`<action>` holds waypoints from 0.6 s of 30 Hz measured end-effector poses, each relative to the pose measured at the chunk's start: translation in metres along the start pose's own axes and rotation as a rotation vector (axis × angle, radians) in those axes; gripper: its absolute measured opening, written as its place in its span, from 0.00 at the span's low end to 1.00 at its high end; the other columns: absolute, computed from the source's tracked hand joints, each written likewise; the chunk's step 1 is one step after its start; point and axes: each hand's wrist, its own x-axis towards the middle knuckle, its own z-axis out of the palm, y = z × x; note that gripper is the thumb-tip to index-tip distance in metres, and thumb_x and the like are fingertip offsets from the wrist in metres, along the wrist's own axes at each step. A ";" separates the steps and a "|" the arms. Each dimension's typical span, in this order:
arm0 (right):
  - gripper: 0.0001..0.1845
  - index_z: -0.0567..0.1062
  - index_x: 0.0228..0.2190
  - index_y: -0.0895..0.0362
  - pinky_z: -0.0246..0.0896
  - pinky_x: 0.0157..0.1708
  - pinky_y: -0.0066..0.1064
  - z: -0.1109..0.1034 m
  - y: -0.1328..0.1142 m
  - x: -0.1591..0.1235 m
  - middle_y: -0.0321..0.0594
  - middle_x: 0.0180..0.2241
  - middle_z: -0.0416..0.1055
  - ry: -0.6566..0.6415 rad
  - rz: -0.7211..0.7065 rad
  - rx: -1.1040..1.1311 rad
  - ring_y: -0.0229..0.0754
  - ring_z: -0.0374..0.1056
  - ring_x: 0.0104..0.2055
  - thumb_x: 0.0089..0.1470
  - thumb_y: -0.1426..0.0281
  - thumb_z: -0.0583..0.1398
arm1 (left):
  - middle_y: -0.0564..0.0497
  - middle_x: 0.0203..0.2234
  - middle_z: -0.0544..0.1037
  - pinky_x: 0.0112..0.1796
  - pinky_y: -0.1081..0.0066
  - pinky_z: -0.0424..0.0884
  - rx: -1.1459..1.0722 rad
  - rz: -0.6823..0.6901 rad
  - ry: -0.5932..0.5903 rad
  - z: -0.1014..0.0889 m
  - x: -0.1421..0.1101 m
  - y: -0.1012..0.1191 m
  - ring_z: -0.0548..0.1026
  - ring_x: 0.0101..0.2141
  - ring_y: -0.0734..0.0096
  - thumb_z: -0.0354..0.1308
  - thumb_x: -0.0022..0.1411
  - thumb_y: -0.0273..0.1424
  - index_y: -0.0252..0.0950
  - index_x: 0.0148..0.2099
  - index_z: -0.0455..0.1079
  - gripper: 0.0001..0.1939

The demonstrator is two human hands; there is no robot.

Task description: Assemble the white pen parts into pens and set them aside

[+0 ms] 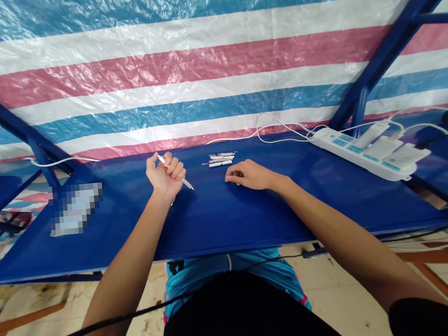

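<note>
The left hand (166, 177) is clenched around a slim white pen (186, 183), fingers curled over the barrel, with the tip angled down toward the blue counter (213, 218) and the other end sticking out past the thumb. The right hand (248, 176) lies released, palm down on the counter, its fingers loosely curved and gripping nothing. Nearest to it, just beyond the fingertips, a small bunch of white pens (219, 160) lies side by side, between the two hands and toward the counter's far edge. Further right, a white power strip (358, 155) sits on the counter with white plug adapters (393, 148) pushed into its sockets and white cables (279, 132) looping behind. A pixelated patch (76, 208) hides something at the counter's left end.
</note>
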 end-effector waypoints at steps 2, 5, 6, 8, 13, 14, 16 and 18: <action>0.12 0.81 0.34 0.57 0.58 0.36 0.30 0.000 0.001 0.000 0.36 0.23 0.75 0.003 -0.012 0.006 0.39 0.70 0.26 0.65 0.67 0.59 | 0.61 0.14 0.43 0.13 0.76 0.44 -0.001 0.001 -0.004 0.000 0.000 0.001 0.45 0.12 0.79 0.43 0.73 0.39 0.40 0.22 0.46 0.25; 0.12 0.81 0.34 0.56 0.58 0.35 0.30 0.001 0.002 0.000 0.35 0.23 0.75 0.006 -0.032 0.009 0.38 0.70 0.26 0.65 0.67 0.59 | 0.60 0.13 0.43 0.13 0.76 0.44 0.003 -0.002 -0.009 -0.001 0.000 0.001 0.45 0.12 0.78 0.42 0.72 0.37 0.40 0.22 0.46 0.24; 0.12 0.81 0.34 0.56 0.58 0.35 0.29 0.001 0.002 0.001 0.35 0.23 0.75 0.006 -0.031 0.009 0.38 0.70 0.26 0.65 0.67 0.59 | 0.60 0.13 0.43 0.13 0.76 0.44 0.004 -0.004 -0.012 -0.002 0.000 0.001 0.45 0.12 0.78 0.43 0.72 0.37 0.40 0.22 0.46 0.24; 0.12 0.81 0.34 0.57 0.58 0.35 0.29 0.001 0.002 0.001 0.35 0.23 0.75 0.005 -0.024 0.005 0.38 0.70 0.26 0.65 0.67 0.59 | 0.61 0.13 0.43 0.13 0.76 0.45 0.007 -0.007 -0.018 -0.002 0.001 0.001 0.45 0.12 0.78 0.45 0.71 0.36 0.40 0.22 0.47 0.23; 0.11 0.81 0.33 0.56 0.57 0.35 0.29 0.001 0.003 0.001 0.35 0.23 0.75 0.011 -0.033 0.005 0.38 0.70 0.26 0.64 0.68 0.59 | 0.61 0.14 0.43 0.13 0.76 0.45 0.014 -0.003 -0.023 -0.002 0.002 0.000 0.46 0.12 0.79 0.46 0.71 0.38 0.40 0.22 0.46 0.24; 0.11 0.81 0.33 0.56 0.57 0.35 0.29 0.001 0.003 0.001 0.35 0.23 0.75 0.010 -0.033 0.008 0.38 0.70 0.27 0.64 0.68 0.59 | 0.61 0.14 0.44 0.13 0.76 0.45 0.015 -0.001 -0.022 -0.002 0.001 0.000 0.46 0.12 0.79 0.46 0.72 0.38 0.40 0.22 0.46 0.24; 0.12 0.81 0.34 0.56 0.57 0.35 0.30 0.001 0.003 0.000 0.35 0.23 0.75 0.006 -0.031 0.014 0.38 0.70 0.27 0.65 0.68 0.59 | 0.61 0.13 0.44 0.13 0.76 0.45 0.019 0.000 -0.017 -0.001 0.000 0.001 0.46 0.12 0.79 0.44 0.73 0.38 0.40 0.22 0.46 0.25; 0.12 0.81 0.34 0.56 0.57 0.36 0.30 0.001 0.003 0.000 0.35 0.23 0.75 0.004 -0.032 0.018 0.39 0.70 0.27 0.65 0.67 0.59 | 0.60 0.13 0.44 0.13 0.76 0.45 0.026 -0.002 -0.011 0.000 -0.001 0.001 0.46 0.12 0.79 0.42 0.73 0.38 0.40 0.22 0.46 0.25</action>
